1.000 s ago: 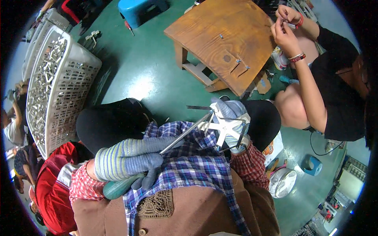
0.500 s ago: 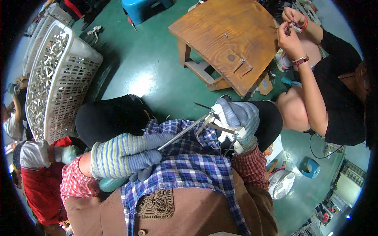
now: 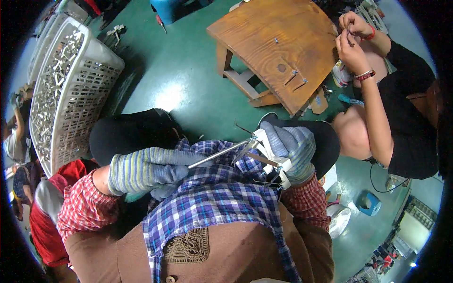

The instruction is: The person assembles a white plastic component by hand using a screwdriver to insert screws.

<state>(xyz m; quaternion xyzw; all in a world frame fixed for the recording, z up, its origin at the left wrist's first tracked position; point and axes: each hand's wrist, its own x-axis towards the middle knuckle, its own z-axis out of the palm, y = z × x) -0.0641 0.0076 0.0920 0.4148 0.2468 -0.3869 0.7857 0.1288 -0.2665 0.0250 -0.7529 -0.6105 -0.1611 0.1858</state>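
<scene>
A white plastic part sits right of centre frame, gripped by the gloved right hand. A thin metal rod runs from it leftward into the closed, gloved left hand. A wooden stool stands at upper centre, a white basket at upper left.

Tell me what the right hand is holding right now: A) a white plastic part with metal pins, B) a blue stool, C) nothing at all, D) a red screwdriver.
A. The gloved right hand is wrapped around a white plastic part with thin metal pins sticking out, while the left hand holds a long metal rod whose tip meets that part.
</scene>
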